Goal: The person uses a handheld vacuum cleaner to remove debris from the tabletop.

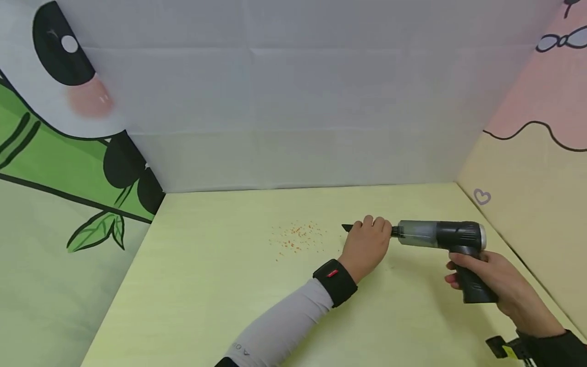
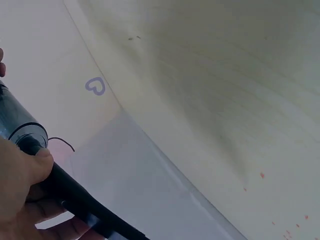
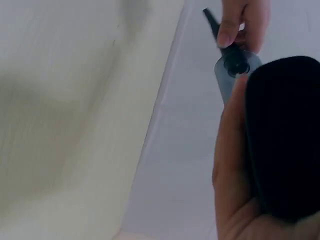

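A black handheld vacuum cleaner (image 1: pixel 460 235) with a see-through grey dust cup (image 1: pixel 417 233) is held level above the pale yellow table. My right hand (image 1: pixel 502 283) grips its handle (image 1: pixel 474 283) at the right. At the front, my left hand (image 1: pixel 367 247) pinches the narrow black nozzle (image 2: pixel 80 197), thumb on one side and fingers on the other in the left wrist view. The nozzle's tip points left, toward scattered orange crumbs (image 1: pixel 298 237) on the table. In the right wrist view the handle's dark base (image 3: pixel 285 140) fills the right side.
The table (image 1: pixel 206 285) meets a plain whitish back wall (image 1: pixel 293 102). Printed side panels stand at the left (image 1: pixel 46 255) and at the right (image 1: pixel 541 204), the right one close beside my right hand. A few dark specks (image 2: pixel 134 38) lie on the tabletop.
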Demonstrator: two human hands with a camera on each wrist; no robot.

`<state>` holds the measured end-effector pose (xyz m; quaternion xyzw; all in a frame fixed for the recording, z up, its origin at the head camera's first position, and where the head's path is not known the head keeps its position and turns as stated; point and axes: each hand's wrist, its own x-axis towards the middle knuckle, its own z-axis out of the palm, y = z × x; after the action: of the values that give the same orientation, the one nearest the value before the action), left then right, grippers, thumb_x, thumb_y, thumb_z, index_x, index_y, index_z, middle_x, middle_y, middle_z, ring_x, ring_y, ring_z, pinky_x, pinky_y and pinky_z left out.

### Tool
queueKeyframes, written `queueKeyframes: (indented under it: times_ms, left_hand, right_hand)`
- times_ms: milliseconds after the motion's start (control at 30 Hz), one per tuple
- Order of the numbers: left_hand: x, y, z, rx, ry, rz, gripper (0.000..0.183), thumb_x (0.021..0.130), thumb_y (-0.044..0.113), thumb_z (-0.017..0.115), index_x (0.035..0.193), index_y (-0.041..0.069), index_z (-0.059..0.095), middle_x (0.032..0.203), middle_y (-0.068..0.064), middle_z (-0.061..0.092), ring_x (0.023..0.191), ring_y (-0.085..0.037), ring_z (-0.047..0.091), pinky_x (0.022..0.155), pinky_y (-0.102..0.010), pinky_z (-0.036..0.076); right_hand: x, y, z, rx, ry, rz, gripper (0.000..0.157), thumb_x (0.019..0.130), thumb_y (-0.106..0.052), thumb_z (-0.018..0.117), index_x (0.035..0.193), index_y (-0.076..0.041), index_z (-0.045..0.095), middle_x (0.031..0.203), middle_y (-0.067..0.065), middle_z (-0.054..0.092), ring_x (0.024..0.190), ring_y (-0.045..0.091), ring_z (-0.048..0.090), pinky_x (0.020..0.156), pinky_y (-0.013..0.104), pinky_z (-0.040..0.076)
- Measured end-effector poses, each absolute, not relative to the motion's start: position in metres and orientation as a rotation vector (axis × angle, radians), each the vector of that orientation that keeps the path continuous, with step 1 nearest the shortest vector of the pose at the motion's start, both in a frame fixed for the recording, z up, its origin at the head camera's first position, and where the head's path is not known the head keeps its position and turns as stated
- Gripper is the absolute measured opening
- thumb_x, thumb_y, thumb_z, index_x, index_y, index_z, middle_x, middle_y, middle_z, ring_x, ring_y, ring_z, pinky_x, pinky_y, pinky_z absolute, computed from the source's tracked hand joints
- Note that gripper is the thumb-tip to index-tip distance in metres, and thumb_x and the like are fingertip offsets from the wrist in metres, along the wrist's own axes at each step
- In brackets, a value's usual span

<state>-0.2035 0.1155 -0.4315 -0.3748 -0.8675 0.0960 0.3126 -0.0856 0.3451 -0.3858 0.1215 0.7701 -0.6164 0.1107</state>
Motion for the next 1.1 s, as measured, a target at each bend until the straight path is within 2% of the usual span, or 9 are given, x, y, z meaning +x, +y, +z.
queueKeyframes:
  times_ms: [100,200,333,467,633,900,1100]
  left_hand:
    - [-0.200,0.128,-0.432,-0.998,-2.322,0.274,0.021,0.098,0.027,0.042,0.111,0.015,0.054,0.097,0.004,0.053,0.086,-0.013,0.050,0.070,-0.024,0.048]
    - [-0.198,0.140,-0.432,-1.006,-2.343,0.277,0.022,0.098,0.026,0.043,0.112,0.015,0.055,0.098,0.004,0.054,0.088,-0.014,0.050,0.071,-0.025,0.048]
    - [-0.196,0.157,-0.433,-1.008,-2.353,0.278,0.021,0.097,0.026,0.044,0.111,0.014,0.056,0.097,0.004,0.054,0.086,-0.015,0.049,0.071,-0.025,0.048]
    - [-0.194,0.171,-0.440,-1.003,-2.363,0.294,0.021,0.097,0.028,0.045,0.108,0.015,0.058,0.094,0.003,0.055,0.085,-0.016,0.051,0.070,-0.024,0.050]
    - [-0.191,0.185,-0.448,-0.997,-2.366,0.330,0.021,0.098,0.028,0.043,0.106,0.016,0.059,0.091,0.001,0.057,0.084,-0.018,0.054,0.068,-0.026,0.051]
    - [-0.188,0.190,-0.457,-0.982,-2.376,0.357,0.022,0.099,0.027,0.040,0.100,0.017,0.060,0.086,0.001,0.057,0.078,-0.017,0.054,0.063,-0.026,0.052]
    - [-0.186,0.192,-0.463,-1.019,-2.405,0.376,0.020,0.099,0.026,0.041,0.099,0.017,0.059,0.084,0.003,0.055,0.076,-0.016,0.051,0.054,-0.023,0.048]
  right_hand:
    - [-0.085,0.356,-0.386,0.460,2.566,-1.377,0.065,0.090,-0.046,0.053,0.116,0.012,0.043,0.084,0.005,0.066,0.074,0.022,0.065,0.064,0.037,0.054]
    - [-0.085,0.365,-0.386,0.469,2.806,-0.981,0.066,0.087,-0.057,0.050,0.102,0.008,0.051,0.076,0.005,0.065,0.065,0.018,0.061,0.055,0.036,0.048]
    - [-0.083,0.372,-0.389,0.486,3.024,-0.634,0.062,0.086,-0.062,0.047,0.078,-0.001,0.058,0.064,0.001,0.063,0.054,0.017,0.054,0.046,0.035,0.039]
    - [-0.081,0.375,-0.395,0.537,3.108,-0.526,0.060,0.086,-0.061,0.046,0.067,-0.005,0.054,0.055,0.000,0.055,0.047,0.019,0.048,0.041,0.034,0.035]
    - [-0.080,0.379,-0.401,0.573,3.105,-0.477,0.060,0.087,-0.060,0.044,0.060,-0.007,0.048,0.050,0.002,0.045,0.044,0.020,0.044,0.039,0.035,0.034]
    - [-0.079,0.383,-0.410,0.604,3.040,-0.480,0.063,0.086,-0.063,0.044,0.058,-0.006,0.049,0.048,0.003,0.045,0.041,0.021,0.044,0.037,0.035,0.035]
    - [-0.078,0.387,-0.418,0.575,3.040,-0.468,0.061,0.086,-0.061,0.045,0.055,-0.008,0.047,0.047,0.002,0.044,0.041,0.020,0.042,0.037,0.034,0.034]
